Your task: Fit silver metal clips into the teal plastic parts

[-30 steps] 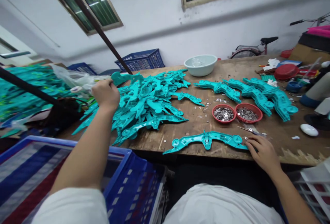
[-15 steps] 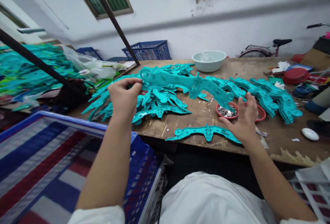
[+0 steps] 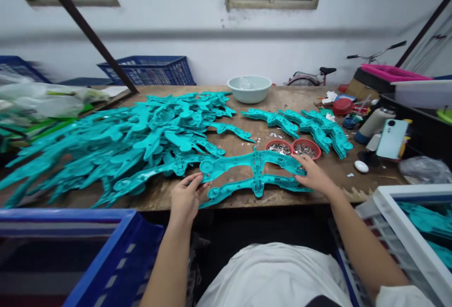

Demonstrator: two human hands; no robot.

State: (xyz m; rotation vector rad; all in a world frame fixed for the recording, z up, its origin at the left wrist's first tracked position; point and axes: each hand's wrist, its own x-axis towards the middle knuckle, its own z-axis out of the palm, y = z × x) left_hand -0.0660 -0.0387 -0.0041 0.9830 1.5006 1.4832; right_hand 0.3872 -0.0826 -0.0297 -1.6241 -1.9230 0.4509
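A long, curved teal plastic part (image 3: 233,163) spans the space between my hands, close above the bench. My left hand (image 3: 186,197) pinches its rounded left end; my right hand (image 3: 314,175) has thumb and fingers on its right end. A second part of the same shape (image 3: 238,185) lies just in front, along the bench's near edge. Behind the held part stand two red bowls, the left bowl (image 3: 278,147) and the right bowl (image 3: 306,149), with small shiny metal pieces in them. To the left spreads a big heap of teal parts (image 3: 151,133).
Teal parts lie in rows (image 3: 318,130) at the right back. A pale basin (image 3: 249,89) stands near the wall. Right of the rows are a bottle (image 3: 374,123), a phone (image 3: 392,138) and a white oval object (image 3: 361,166). Blue (image 3: 106,255) and white (image 3: 384,203) crates flank me.
My view has turned right. The teal part has come down from mid-air to just behind the other part, and my right hand, open before, has closed on its right end.
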